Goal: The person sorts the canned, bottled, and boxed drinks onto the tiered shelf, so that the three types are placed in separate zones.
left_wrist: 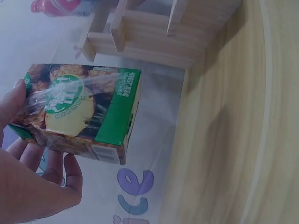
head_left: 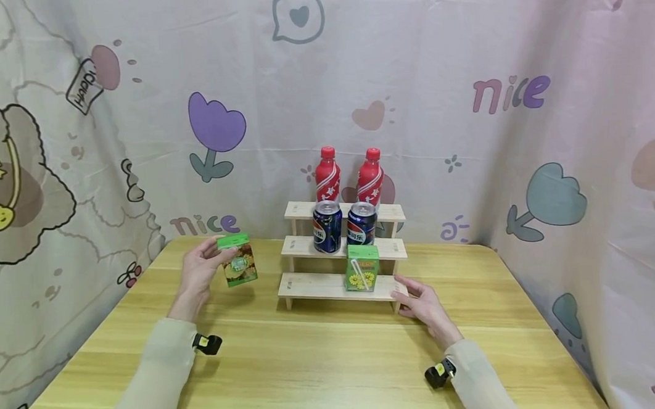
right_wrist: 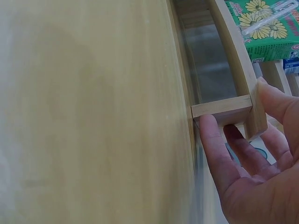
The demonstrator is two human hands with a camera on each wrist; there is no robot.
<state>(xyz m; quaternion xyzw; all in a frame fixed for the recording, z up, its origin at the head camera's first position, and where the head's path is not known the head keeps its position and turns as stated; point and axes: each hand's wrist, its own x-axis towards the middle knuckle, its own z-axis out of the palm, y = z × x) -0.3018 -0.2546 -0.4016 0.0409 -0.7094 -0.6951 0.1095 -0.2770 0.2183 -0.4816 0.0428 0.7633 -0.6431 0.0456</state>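
My left hand (head_left: 196, 274) holds a green drink carton (head_left: 239, 261) printed with fruit pictures, thumb on one face and fingers behind it. In the left wrist view the carton (left_wrist: 77, 107) is tilted and raised over the table, left of a three-tier wooden stand (head_left: 312, 285). At the stand's right end, my right hand (head_left: 424, 304) grips the lowest tier. The right wrist view shows the thumb on top of the board and fingertips against the leg (right_wrist: 222, 109). A second green carton (head_left: 362, 269), with yellow flowers and a straw, stands on that tier near the right hand.
Two dark blue cola cans (head_left: 327, 227) stand on the middle tier. Behind them, two red bottles (head_left: 328, 175) are on the top tier. The stand sits toward the back of a wooden table (head_left: 291, 367), in front of a patterned curtain (head_left: 420, 57).
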